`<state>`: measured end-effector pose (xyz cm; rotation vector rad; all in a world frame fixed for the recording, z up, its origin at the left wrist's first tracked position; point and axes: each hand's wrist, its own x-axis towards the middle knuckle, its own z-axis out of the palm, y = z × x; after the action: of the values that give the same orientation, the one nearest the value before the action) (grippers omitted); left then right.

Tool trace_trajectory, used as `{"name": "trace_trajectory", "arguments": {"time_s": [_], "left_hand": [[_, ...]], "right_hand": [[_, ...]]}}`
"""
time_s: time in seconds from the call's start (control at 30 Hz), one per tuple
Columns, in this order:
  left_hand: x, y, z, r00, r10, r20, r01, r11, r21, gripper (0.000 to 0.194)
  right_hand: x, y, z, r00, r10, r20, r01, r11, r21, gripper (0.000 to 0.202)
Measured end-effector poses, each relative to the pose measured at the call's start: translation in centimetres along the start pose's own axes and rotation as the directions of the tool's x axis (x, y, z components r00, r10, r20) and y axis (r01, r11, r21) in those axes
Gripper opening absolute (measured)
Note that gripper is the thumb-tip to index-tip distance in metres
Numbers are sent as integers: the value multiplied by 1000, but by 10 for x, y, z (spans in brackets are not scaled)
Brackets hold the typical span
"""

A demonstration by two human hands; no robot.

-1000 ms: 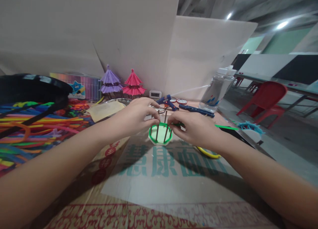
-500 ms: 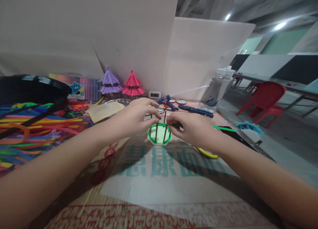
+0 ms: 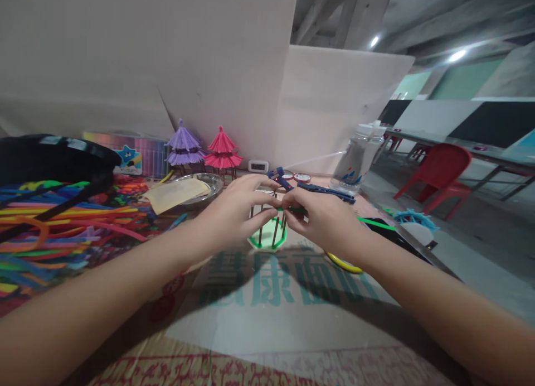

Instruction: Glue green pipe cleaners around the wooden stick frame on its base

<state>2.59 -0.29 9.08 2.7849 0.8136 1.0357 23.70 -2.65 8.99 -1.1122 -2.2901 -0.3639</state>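
An octagonal pale base (image 3: 267,242) with a green pipe-cleaner rim lies on the cardboard, and several thin brown posts (image 3: 261,230) stand up from it. My right hand (image 3: 320,213) pinches a green pipe cleaner (image 3: 376,224), whose long end runs out behind the wrist to the right. Close against it, over the posts, my left hand (image 3: 246,204) has thumb and forefinger at the pipe cleaner's near end, seemingly pinching it. The fingers hide the tops of some posts.
Colourful pipe cleaners (image 3: 62,218) are heaped at left by a black object (image 3: 54,157). Behind stand purple (image 3: 184,143) and pink (image 3: 222,149) pagoda models, a metal dish (image 3: 213,182), a glue gun (image 3: 280,177), dark blue pliers-like tool (image 3: 330,192) and a clear bottle (image 3: 355,163).
Both hands have come together above the posts, the left moving right to meet the right hand's fingertips. The green pipe cleaner's end is now between them. The view has tilted slightly.
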Motion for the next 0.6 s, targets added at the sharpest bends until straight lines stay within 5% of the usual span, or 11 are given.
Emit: {"name": "trace_trajectory", "arguments": {"time_s": [0.2,0.4,0.6], "left_hand": [[-1,21,1,986,-41,-162,29,997,-75,18],[-4,39,-5,993,-74,-90,56,980,-191,28],[-1,37,-10,966,-242,-87,196,911,-363,19]], "right_hand": [[-1,-4,-9,984,-78,-162,72,997,-41,8],[-4,0,-10,894,-196,-402,145,977,-154,8],[-5,-6,-15,880,-284,-381,254,959,-127,8]]}}
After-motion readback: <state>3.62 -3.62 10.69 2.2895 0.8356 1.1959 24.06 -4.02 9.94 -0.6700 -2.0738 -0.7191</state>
